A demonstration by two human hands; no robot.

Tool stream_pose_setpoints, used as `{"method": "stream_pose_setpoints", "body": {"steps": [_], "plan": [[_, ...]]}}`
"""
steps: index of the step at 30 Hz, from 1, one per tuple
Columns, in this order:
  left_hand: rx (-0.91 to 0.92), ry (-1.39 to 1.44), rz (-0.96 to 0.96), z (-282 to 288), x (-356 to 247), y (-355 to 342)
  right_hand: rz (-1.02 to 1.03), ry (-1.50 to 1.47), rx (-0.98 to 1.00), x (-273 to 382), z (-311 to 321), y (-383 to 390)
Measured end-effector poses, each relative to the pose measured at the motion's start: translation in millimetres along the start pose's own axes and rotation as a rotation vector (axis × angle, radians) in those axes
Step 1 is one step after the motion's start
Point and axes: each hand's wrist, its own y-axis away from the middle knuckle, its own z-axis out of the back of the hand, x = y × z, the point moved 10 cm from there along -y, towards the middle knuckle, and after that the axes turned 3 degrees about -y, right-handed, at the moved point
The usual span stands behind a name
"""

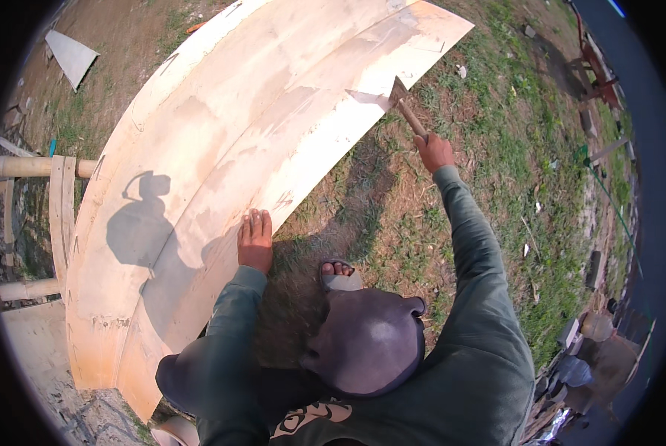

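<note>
A long, curved sheet of pale wooden board lies in front of me, running from the near left to the far right. My left hand rests flat on its right edge, fingers stretched out and holding nothing. Out to the right, my right hand grips the wooden handle of a hatchet-like tool. The tool's dark, wedge-shaped metal head is at the board's right edge; whether it touches the wood I cannot tell. Its shadow falls on the board. Several thin bent pieces like nails or wires show along the board.
Grass and bare soil lie to the right of the board. Poles and a wooden strip stand at its left side. A pale offcut lies at the far left. Assorted clutter sits at the lower right. My sandalled foot is below.
</note>
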Motion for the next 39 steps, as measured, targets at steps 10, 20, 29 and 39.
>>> {"method": "stream_pose_setpoints", "body": {"steps": [10, 20, 29, 39], "plan": [[0.020, -0.088, 0.024, -7.3, 5.4, 8.0, 0.246, -0.283, -0.279, 113.2, 109.5, -38.3], [0.039, -0.104, 0.011, 3.9, 8.7, 7.5, 0.113, -0.124, -0.226, 88.3, 78.4, -43.2], [-0.007, -0.124, 0.028, -3.4, 11.7, 10.1, 0.004, 0.184, 0.034, 44.6, 46.4, -73.5], [0.055, -0.116, -0.042, -9.3, 15.8, 12.8, 0.016, 0.234, 0.058, 33.9, 26.1, -49.3]]}}
